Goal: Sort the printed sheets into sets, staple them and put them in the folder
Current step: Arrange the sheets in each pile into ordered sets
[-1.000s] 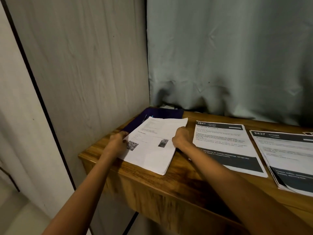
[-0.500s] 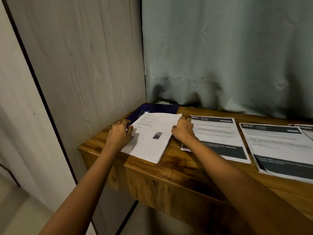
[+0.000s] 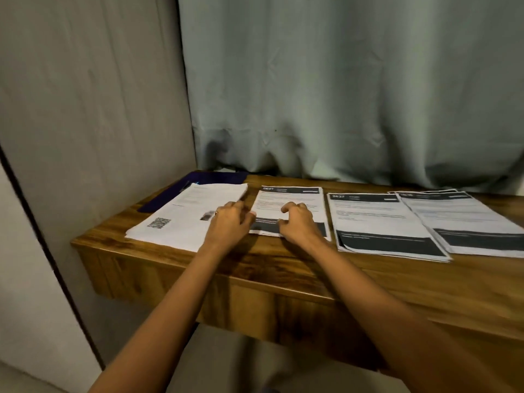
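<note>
Left hand [image 3: 231, 222] at stack [image 3: 184, 214]; right hand [image 3: 297, 222] on sheets [image 3: 286, 196]

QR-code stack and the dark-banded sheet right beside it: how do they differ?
The QR-code stack is mostly white; the dark-banded sheet has black bands top and bottom. The QR-code stack lies askew, overlapping the purple folder; the dark-banded sheet lies squarer, directly on the table. Both lie flat, printed side up.

A brown wooden bench [image 3: 283, 268] carries a flat dark purple folder [image 3: 215, 177] in its far left corner. A white QR-coded paper stack [image 3: 181, 214] overlaps the folder, and black-banded printed sheets [image 3: 377, 219] lie in a row rightward.
</note>
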